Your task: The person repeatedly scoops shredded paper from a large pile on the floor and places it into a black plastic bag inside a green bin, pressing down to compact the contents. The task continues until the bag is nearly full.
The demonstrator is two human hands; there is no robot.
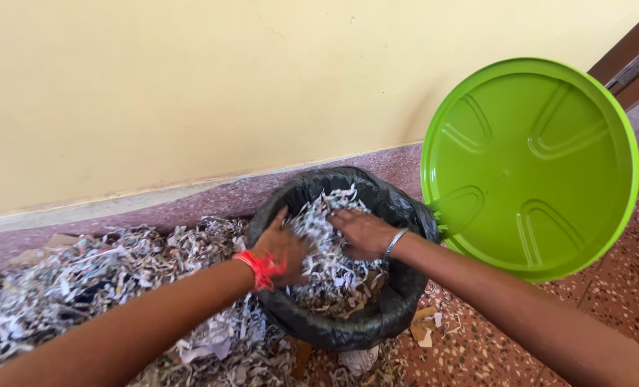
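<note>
While both hands press flat, fingers spread, clamped on nothing: left hand (282, 247) at 9 o'clock, right hand (362, 233) at 2 o'clock on shredded paper (327, 261) heaped inside black-lined bin (341, 326). Green lid (531, 168) upright at bin's 3 o'clock. Loose shred pile (83, 279) on floor at 9 o'clock.

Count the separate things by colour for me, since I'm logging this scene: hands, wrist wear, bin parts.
Bare hands: 2, left hand and right hand
Red wrist thread: 1
Silver bangle: 1
Green lid: 1
Black bin liner: 1
Total: 6
</note>
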